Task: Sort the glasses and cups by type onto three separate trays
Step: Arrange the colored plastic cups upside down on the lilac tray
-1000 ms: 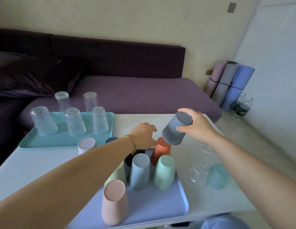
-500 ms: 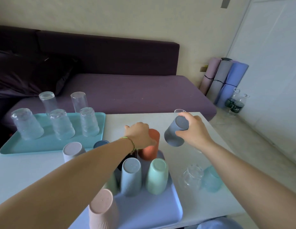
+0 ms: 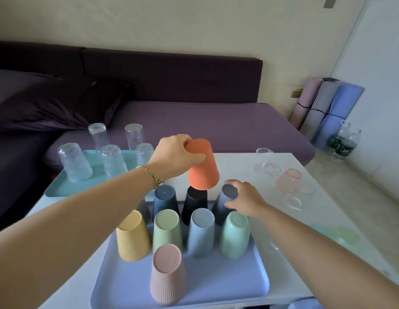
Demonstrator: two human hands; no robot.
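Observation:
My left hand [image 3: 175, 156] grips an orange ribbed cup [image 3: 203, 167], upside down and lifted above the black cup [image 3: 194, 204]. My right hand [image 3: 245, 198] holds a grey-blue cup [image 3: 223, 202] by its base at the back right of the lavender tray [image 3: 216, 284]. On that tray stand several inverted ribbed cups, among them yellow [image 3: 131, 236], green [image 3: 167, 229], mint [image 3: 235, 234] and pink [image 3: 167, 273]. A teal tray [image 3: 60, 186] at the back left carries several clear tumblers [image 3: 74, 162].
Stemless glasses, clear [image 3: 266, 162] and pink-tinted [image 3: 288, 180], stand on the white table [image 3: 327, 219] at the right, with teal and green ones [image 3: 347, 236] near its right edge. A purple sofa lies behind the table. Rolled mats and bottles stand at the far right.
My left hand has taken the orange cup and lifted it off the tray. My right hand has brought the grey-blue cup down onto the lavender tray's back right.

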